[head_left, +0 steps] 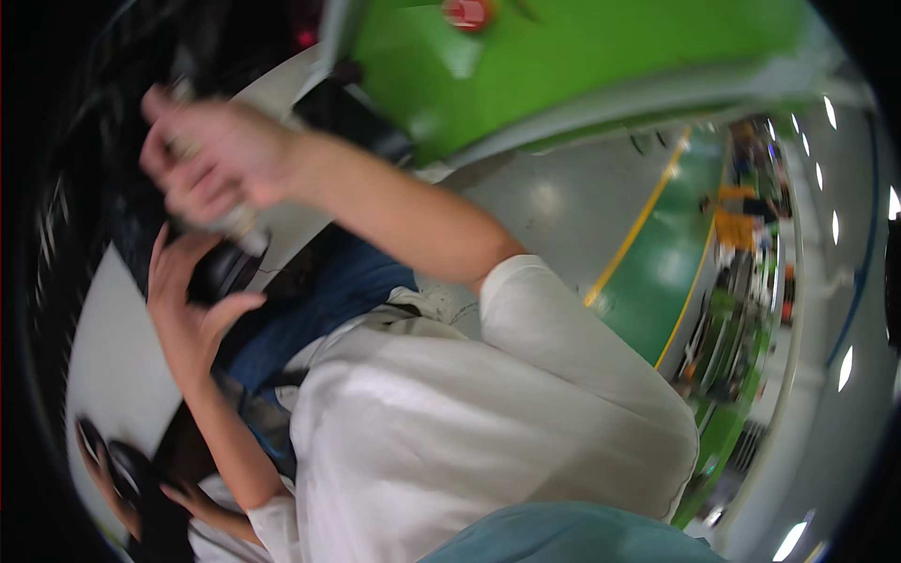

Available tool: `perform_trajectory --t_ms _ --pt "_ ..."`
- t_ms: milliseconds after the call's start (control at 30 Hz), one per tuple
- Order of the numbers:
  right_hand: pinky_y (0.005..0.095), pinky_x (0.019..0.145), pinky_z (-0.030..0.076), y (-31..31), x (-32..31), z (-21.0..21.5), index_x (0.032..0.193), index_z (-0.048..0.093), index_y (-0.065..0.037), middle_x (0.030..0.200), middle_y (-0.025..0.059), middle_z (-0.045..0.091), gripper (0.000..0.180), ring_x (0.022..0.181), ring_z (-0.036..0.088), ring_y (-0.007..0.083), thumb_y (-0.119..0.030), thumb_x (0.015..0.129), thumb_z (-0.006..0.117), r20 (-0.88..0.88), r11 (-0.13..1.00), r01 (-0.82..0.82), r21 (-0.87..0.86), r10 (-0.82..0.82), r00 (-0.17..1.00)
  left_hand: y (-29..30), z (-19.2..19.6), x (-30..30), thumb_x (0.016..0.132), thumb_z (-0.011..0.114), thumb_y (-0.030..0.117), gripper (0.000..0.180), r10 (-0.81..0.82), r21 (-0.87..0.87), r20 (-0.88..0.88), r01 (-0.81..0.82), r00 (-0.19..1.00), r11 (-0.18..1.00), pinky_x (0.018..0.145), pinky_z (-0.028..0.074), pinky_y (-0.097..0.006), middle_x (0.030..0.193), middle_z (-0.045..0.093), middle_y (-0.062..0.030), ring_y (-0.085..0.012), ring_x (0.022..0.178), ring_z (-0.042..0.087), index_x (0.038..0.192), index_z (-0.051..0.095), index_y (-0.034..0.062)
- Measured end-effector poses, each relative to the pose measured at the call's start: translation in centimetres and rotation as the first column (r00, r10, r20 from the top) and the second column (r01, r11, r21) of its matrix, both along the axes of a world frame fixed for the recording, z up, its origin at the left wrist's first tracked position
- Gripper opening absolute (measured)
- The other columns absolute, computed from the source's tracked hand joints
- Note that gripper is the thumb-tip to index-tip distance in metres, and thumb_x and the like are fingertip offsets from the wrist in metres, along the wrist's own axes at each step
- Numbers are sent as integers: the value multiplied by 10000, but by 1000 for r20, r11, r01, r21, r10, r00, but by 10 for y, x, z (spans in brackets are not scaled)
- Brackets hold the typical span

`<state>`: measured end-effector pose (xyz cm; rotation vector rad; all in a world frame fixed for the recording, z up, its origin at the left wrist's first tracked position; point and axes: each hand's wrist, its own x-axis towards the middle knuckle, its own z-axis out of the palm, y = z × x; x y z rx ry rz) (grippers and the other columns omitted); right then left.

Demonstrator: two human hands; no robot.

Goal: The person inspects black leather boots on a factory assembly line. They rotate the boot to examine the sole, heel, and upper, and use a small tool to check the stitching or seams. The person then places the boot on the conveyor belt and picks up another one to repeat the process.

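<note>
My right hand [221, 155], smeared by motion, is closed round a slender pale tool [246, 233] whose kind I cannot make out. The tool's light-coloured lower end points down at a dark, rounded object [225, 267]. Below it my left hand [188, 300] curves round that dark object, thumb on one side and fingers on the other. The tip of the tool appears close to the object; whether they touch is too blurred to tell.
At the lower left, another person's hand [188, 502] is beside black rounded objects [131, 469]. A pale curved table [117, 338] runs along the left. A green-topped table [582, 66] bears a red round item [466, 13]. Farther right, a yellow-lined green walkway [648, 272] crosses the floor.
</note>
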<state>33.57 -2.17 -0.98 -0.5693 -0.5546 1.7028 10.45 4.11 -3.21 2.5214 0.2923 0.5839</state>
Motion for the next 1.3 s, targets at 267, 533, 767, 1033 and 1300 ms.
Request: perform_trajectory --t_ms 267,533,767,1033,1300 --pt "359 712 598 -26 -76 42 989 683 -24 810 85 697 685 732 698 229 -701 1085 641 561 865 388 318 -501 658 -15 -7 -23 1207 579 214 343 366 -756 157 -126 917 642 781 466 -273 925 617 -29 -117 811 545 1357 658 -85" --pt "463 986 584 -71 -45 -78 1418 675 -88 1271 161 740 825 1182 731 360 -540 792 964 863 866 -78 494 -499 -80 35 -27 -123 1172 669 375 430 823 -645 49 -611 566 458 633 344 -218 812 526 8 -58 711 441 1213 744 -46" --pt "467 949 597 -67 -39 -45 1272 769 -130 1151 117 806 701 1099 763 368 -355 665 1039 877 878 -22 477 -475 74 65 -97 -199 1099 770 381 442 824 -37 13 -823 567 567 902 566 -365 1156 774 -105 -217 1050 707 1330 796 6" --pt "425 993 589 -62 -50 65 1401 664 -145 1170 51 782 774 1164 697 304 -109 700 990 807 792 -301 531 -581 -107 -43 23 -65 824 994 81 869 393 -450 382 -203 836 870 1194 499 -439 1589 648 -166 -272 1426 649 1581 581 -30" --pt "439 993 583 -89 -39 -13 1276 767 -127 1260 45 712 620 1187 668 319 -167 701 995 771 799 -180 574 -602 -209 -41 -25 -86 751 1012 51 609 401 -465 6 -352 916 812 1115 575 -364 1310 827 -141 -221 1193 786 1321 807 -4"
